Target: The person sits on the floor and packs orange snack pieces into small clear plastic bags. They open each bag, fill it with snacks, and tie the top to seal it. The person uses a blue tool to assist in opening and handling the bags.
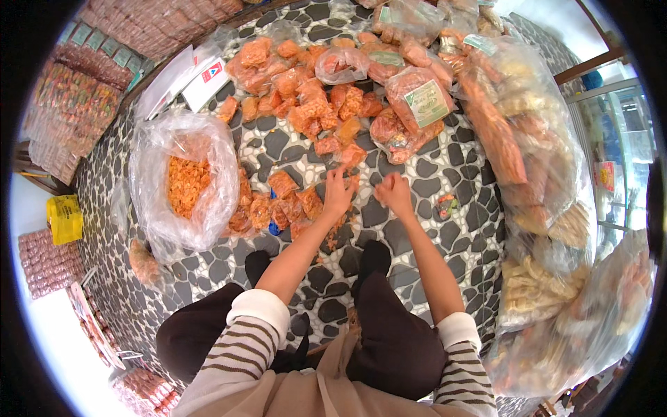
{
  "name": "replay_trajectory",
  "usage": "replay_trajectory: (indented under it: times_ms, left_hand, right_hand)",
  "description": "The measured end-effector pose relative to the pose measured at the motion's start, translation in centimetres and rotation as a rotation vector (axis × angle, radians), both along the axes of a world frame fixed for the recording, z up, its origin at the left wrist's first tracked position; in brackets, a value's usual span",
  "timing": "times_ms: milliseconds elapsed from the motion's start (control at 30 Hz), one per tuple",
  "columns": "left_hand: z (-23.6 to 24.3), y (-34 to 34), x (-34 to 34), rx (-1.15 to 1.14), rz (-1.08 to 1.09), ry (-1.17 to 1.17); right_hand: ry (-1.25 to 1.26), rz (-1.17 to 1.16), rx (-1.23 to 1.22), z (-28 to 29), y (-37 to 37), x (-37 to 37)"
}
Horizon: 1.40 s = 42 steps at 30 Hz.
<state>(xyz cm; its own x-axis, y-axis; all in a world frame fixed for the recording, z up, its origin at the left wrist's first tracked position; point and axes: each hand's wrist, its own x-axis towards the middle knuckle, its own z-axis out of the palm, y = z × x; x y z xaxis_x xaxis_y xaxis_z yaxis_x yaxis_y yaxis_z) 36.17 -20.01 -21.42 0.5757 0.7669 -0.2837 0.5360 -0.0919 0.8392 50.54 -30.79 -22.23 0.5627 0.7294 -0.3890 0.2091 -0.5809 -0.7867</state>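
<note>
My left hand [337,191] reaches into the middle of the floor, its fingers on a small orange packet [353,182]. My right hand [394,194] is beside it, fingers curled; whether they hold anything is too small to tell. Several orange snack packets [283,182] lie left of my hands, with loose orange bits below them. A large open clear bag [142,181] of orange flakes [186,182] stands farther left. A pile of orange packets [309,111] lies beyond my hands, with a labelled pink bag [417,97] at its right. A small dark packet [445,205] lies right of my right hand.
Large bulging plastic bags [528,132] line the right side, beside a glass display case [604,139]. Stacked packets [69,118] line the left wall, near a yellow bag [64,219]. White flat sheets [167,87] lie at the back left. My feet [372,260] are on the pebble-patterned floor [458,278].
</note>
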Motion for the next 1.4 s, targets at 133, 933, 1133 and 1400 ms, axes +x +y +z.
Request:
replay_trajectory:
  times_ms: [133,933,1133,1400]
  left_hand:
    - [-0.1,3.0,1.3,-0.063,0.169,-0.267]
    - [2.2,11.4,-2.5,0.103,-0.283,0.071]
    - [11.4,10.4,-8.6,0.085,-0.206,0.152]
    - [20.1,5.7,-20.2,0.252,-0.004,-0.065]
  right_hand:
    - [0.221,-0.038,0.257,2.7,6.8,1.5]
    - [-0.025,0.194,-0.037,6.2,15.4,0.5]
    - [-0.304,0.529,-0.200,15.9,13.5,0.5]
    - [-0.594,0.724,0.024,24.8,13.7,-12.4]
